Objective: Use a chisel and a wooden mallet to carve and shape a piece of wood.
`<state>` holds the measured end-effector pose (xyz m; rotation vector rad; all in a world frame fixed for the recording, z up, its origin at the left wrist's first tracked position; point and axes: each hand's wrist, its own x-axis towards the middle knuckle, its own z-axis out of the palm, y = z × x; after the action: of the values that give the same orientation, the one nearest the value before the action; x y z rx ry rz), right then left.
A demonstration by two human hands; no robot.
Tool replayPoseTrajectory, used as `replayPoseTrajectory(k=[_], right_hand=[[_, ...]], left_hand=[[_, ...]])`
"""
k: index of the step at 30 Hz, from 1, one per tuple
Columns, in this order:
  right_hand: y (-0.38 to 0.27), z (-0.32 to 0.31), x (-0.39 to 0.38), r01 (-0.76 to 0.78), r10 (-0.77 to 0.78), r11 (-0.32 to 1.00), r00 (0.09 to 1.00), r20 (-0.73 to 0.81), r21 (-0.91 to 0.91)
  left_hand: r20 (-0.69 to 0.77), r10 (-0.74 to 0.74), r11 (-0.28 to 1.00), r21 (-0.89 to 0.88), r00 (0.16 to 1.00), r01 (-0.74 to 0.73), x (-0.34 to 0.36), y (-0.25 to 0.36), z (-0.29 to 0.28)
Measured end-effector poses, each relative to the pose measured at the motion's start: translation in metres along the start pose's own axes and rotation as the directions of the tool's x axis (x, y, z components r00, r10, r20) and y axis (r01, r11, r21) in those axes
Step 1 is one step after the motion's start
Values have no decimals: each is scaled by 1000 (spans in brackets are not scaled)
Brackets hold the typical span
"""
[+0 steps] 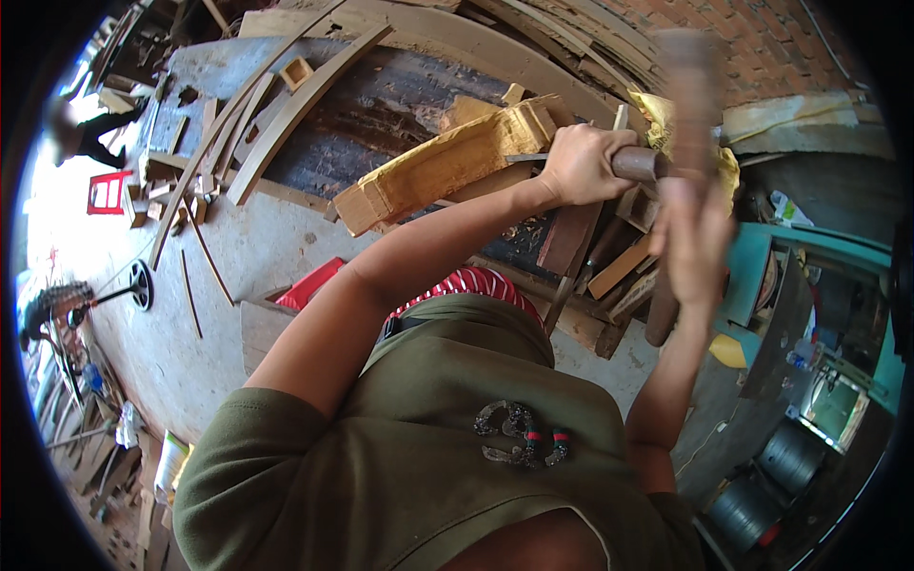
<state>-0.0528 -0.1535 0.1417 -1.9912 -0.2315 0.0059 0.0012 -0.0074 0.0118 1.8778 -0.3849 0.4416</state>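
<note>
My left hand (583, 166) is closed around a chisel, whose brown round handle (640, 164) sticks out to the right. Its narrow metal blade (526, 157) points left against a carved, yellowish wood block (447, 167). The block lies slanted on the dark workbench (328, 119). Just right of the chisel handle, my right hand (697, 238) grips a wooden mallet (692, 105), smeared by motion. Whether the mallet touches the chisel handle, I cannot tell. Wood shavings and offcuts lie under and beside the block.
Long curved wood strips (309, 112) lie across the bench's left side. Wood pieces and tools (619, 266) crowd the near right edge. Beyond stands a brick wall (762, 48); a teal machine frame (747, 285) is at right. Far left, another person (90, 133) is partly visible.
</note>
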Motion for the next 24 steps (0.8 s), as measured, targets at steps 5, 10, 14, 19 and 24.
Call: replayPoseTrajectory(k=[5, 10, 14, 19, 24], right_hand=[[10, -1, -11, -103, 99, 994, 990, 102, 36], [27, -1, -26, -91, 93, 987, 996, -8, 132], [37, -4, -32, -95, 105, 976, 994, -41, 198], [29, -6, -24, -44, 51, 981, 998, -30, 188], [-12, -17, -7, 144, -93, 936, 981, -171, 320]], left_hand=[[-17, -57, 997, -60, 998, 56, 3, -2, -7], [-174, -230, 898, -417, 957, 140, 39, -30, -32], [-238, -261, 921, -351, 936, 168, 45, -34, -48], [-230, -243, 944, -278, 943, 175, 34, -17, -36], [-189, -169, 976, -171, 967, 137, 27, -19, -16]])
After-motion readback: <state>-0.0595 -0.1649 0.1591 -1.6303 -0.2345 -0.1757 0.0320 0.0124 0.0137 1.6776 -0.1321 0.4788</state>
